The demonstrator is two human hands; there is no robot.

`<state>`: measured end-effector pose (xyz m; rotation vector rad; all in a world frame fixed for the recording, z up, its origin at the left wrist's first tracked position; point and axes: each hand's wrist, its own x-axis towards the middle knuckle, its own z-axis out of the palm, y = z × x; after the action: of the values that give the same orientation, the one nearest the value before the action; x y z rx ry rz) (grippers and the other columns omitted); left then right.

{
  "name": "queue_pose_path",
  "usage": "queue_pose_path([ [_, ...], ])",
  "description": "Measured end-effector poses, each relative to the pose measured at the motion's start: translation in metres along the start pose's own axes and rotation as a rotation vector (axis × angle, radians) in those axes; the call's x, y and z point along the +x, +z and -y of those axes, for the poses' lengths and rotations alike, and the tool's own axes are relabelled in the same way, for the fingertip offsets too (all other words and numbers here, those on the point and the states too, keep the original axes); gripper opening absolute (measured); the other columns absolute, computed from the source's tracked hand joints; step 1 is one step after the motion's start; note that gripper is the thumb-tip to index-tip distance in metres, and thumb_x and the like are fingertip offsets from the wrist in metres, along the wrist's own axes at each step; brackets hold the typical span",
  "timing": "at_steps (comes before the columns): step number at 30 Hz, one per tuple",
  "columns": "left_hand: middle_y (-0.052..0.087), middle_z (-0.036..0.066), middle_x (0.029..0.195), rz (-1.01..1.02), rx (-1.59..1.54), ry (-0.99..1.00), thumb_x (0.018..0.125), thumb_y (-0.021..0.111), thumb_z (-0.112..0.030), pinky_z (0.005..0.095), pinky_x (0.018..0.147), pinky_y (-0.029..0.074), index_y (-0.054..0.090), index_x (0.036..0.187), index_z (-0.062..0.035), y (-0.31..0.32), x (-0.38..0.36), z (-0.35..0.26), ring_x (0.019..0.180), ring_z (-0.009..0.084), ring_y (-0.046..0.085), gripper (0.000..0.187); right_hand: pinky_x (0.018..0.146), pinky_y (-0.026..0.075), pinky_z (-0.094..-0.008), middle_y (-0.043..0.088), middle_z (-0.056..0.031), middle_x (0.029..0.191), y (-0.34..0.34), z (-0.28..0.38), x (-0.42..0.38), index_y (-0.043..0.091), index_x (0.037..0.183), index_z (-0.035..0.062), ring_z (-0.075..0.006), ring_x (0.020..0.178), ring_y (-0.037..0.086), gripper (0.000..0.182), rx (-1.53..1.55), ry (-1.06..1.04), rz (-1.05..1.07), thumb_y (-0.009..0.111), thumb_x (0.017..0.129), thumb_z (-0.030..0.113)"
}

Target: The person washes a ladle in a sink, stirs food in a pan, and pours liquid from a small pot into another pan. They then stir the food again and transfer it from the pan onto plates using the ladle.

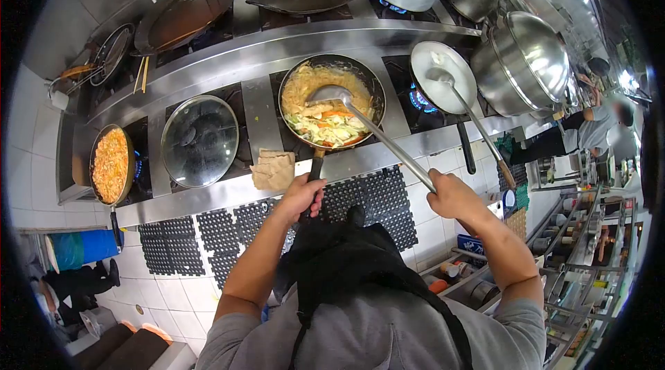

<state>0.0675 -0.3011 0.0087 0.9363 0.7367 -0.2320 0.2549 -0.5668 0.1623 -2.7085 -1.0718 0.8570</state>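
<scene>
My left hand (303, 197) is wrapped round the black handle of a frying pan (382, 86) on the middle burner. In that pan lie pale noodles (331, 72) at the far side and chopped cabbage with orange strips (336, 129) at the near side. A long metal ladle (388, 140) is in my right hand (451, 195), gripped near the end of its shaft. Its bowl rests in the food, turned with the back upward. A folded tan cloth (273, 169) lies on the stove's front ledge, left of the pan handle.
At right, a white pan (422, 58) with a second ladle sits over a lit flame, beside a big steel pot (530, 62). Leftward are a glass lid (199, 141) and a pan of orange food (111, 162). Other people (596, 124) stand right and far left.
</scene>
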Motion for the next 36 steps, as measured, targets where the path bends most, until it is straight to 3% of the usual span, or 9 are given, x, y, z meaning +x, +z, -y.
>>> queue_pose_path([
  [5, 0.048, 0.004, 0.060, 0.009, -0.026, 0.049, 0.097, 0.058, -0.019, 0.0320, 0.036, 0.036, 0.047, 0.090, -0.0051, 0.002, 0.016, 0.016, 0.041, 0.0147, 0.044, 0.019, 0.073, 0.050, -0.0539, 0.062, -0.0339, 0.077, -0.022, 0.007, -0.029, 0.053, 0.094, -0.0037, -0.0526, 0.078, 0.061, 0.021, 0.105, 0.107, -0.083, 0.058, 0.079, 0.009],
  [7, 0.049, 0.005, 0.060, 0.036, -0.047, 0.079, 0.098, 0.056, -0.019, 0.0324, 0.036, 0.036, 0.046, 0.091, -0.0049, 0.003, 0.023, 0.021, 0.040, 0.0151, 0.045, 0.019, 0.062, 0.051, -0.0510, 0.061, -0.0292, 0.068, -0.020, 0.007, -0.029, 0.051, 0.090, -0.0040, -0.0466, 0.064, 0.063, 0.017, 0.070, 0.093, -0.145, 0.057, 0.080, 0.008],
  [10, 0.049, 0.005, 0.060, 0.038, -0.072, 0.101, 0.098, 0.055, -0.018, 0.0329, 0.035, 0.037, 0.045, 0.089, -0.0049, 0.021, 0.029, 0.029, 0.040, 0.0155, 0.045, 0.019, 0.041, 0.045, -0.0402, 0.055, -0.0169, 0.060, -0.009, 0.013, -0.010, 0.049, 0.088, -0.0050, -0.0234, 0.044, 0.057, 0.014, 0.480, 0.315, -0.050, 0.054, 0.083, 0.007],
  [17, 0.050, 0.005, 0.062, -0.018, -0.203, 0.155, 0.098, 0.057, -0.020, 0.0333, 0.034, 0.040, 0.045, 0.091, -0.0040, 0.060, 0.050, 0.053, 0.040, 0.0165, 0.048, 0.021, 0.038, 0.046, -0.0403, 0.053, -0.0141, 0.059, 0.062, 0.008, 0.024, 0.048, 0.092, -0.0032, -0.0239, 0.040, 0.053, 0.014, 0.348, 0.205, -0.233, 0.052, 0.083, 0.007],
  [19, 0.050, 0.006, 0.063, -0.040, -0.211, 0.155, 0.098, 0.057, -0.021, 0.0333, 0.033, 0.040, 0.045, 0.095, -0.0039, 0.066, 0.050, 0.048, 0.041, 0.0162, 0.049, 0.020, 0.033, 0.043, -0.0363, 0.050, -0.0092, 0.058, 0.074, 0.038, 0.028, 0.051, 0.095, 0.0012, -0.0224, 0.038, 0.050, 0.012, 0.786, 0.457, 0.026, 0.053, 0.085, 0.008],
  [21, 0.050, 0.005, 0.063, -0.023, -0.195, 0.176, 0.098, 0.056, -0.021, 0.0332, 0.033, 0.040, 0.045, 0.098, -0.0044, 0.067, 0.051, 0.044, 0.041, 0.0164, 0.048, 0.019, 0.030, 0.036, -0.0311, 0.044, -0.0029, 0.055, 0.075, 0.059, 0.027, 0.054, 0.097, 0.0048, -0.0158, 0.034, 0.042, 0.010, 1.440, 0.452, 0.189, 0.050, 0.088, 0.006],
  [22, 0.050, 0.005, 0.063, -0.007, -0.220, 0.158, 0.098, 0.056, -0.021, 0.0332, 0.034, 0.040, 0.045, 0.098, -0.0045, 0.066, 0.053, 0.046, 0.041, 0.0164, 0.048, 0.019, 0.030, 0.036, -0.0311, 0.044, -0.0029, 0.055, 0.071, 0.052, 0.027, 0.054, 0.097, 0.0048, -0.0158, 0.034, 0.042, 0.010, 1.441, 0.459, 0.192, 0.050, 0.088, 0.006],
  [24, 0.050, 0.005, 0.063, 0.012, -0.236, 0.137, 0.098, 0.056, -0.021, 0.0333, 0.034, 0.041, 0.045, 0.098, -0.0047, 0.062, 0.052, 0.049, 0.041, 0.0164, 0.048, 0.019, 0.027, 0.029, -0.0283, 0.038, 0.0002, 0.053, 0.051, 0.035, 0.031, 0.055, 0.099, 0.0069, -0.0106, 0.033, 0.033, 0.013, 2.244, 0.385, 0.535, 0.046, 0.090, 0.004],
  [36, 0.051, 0.005, 0.061, 0.005, -0.215, 0.141, 0.097, 0.057, -0.020, 0.0315, 0.035, 0.042, 0.048, 0.098, -0.0027, 0.059, 0.049, 0.046, 0.041, 0.0149, 0.049, 0.019, 0.030, 0.035, -0.0304, 0.045, -0.0042, 0.052, 0.008, 0.097, 0.004, 0.046, 0.090, 0.0050, -0.0148, 0.033, 0.042, 0.014, 1.278, 0.289, 0.206, 0.056, 0.082, 0.002],
])
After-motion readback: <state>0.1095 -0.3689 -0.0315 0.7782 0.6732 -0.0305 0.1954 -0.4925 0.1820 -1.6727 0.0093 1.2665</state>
